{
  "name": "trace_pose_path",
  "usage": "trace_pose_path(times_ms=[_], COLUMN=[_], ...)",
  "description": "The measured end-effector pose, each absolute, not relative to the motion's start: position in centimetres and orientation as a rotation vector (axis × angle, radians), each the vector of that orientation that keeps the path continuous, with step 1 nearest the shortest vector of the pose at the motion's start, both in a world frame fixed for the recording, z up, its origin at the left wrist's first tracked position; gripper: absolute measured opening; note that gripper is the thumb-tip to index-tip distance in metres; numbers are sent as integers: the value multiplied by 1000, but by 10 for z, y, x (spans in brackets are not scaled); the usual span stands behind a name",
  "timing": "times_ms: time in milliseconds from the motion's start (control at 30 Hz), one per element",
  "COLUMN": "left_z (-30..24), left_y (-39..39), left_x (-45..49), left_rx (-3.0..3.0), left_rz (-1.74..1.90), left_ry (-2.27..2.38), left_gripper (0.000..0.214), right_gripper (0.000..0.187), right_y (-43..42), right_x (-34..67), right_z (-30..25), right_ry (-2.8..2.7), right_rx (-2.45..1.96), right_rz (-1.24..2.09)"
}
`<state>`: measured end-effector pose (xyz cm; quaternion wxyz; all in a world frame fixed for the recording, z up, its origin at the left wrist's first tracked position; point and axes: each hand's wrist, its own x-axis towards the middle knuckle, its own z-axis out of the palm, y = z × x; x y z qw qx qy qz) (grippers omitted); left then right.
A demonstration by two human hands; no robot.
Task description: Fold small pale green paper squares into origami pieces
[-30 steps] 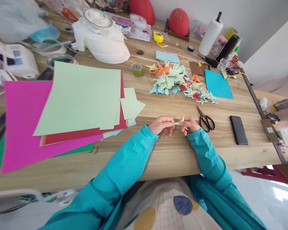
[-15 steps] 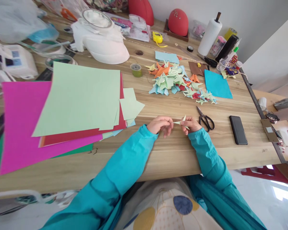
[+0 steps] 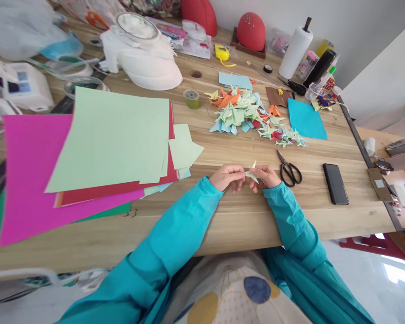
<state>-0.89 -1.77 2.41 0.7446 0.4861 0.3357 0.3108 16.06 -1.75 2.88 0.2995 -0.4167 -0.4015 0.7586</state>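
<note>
A small pale green origami crane [image 3: 252, 173] is held between my two hands over the front of the wooden table. My left hand [image 3: 227, 177] pinches its left point between thumb and fingers. From the other side, my right hand [image 3: 265, 176] is closed on the crane's body, and one thin point sticks up between the hands. Black-handled scissors [image 3: 289, 172] lie just right of my right hand. Behind the hands is a heap of folded paper cranes [image 3: 238, 112] in green, orange, blue and red.
At left lie large sheets of green paper [image 3: 114, 139] over red and magenta paper [image 3: 33, 171], with small green squares [image 3: 184, 150] beside them. A phone [image 3: 335, 183] rests at right. Farther back are a thread spool [image 3: 191, 98], a white cap [image 3: 148, 63] and a blue cloth-like square [image 3: 307, 118].
The crane has shifted slightly left and turned in my fingers. My left hand has moved right and closed its fingers on the crane's left point.
</note>
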Motion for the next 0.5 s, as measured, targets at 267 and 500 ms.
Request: trace_pose_path(times_ms=[267, 500], left_z=[25, 21], left_y=[-14, -17], left_x=[-12, -6], left_rx=[1115, 1194], left_rz=[747, 758], left_ry=[866, 841], left_gripper=[26, 31], right_gripper=[32, 33], right_y=[-17, -19], right_x=[160, 158], right_z=[27, 31], right_ry=[-1143, -1256], right_rx=[-1116, -1130], right_rz=[1978, 1950])
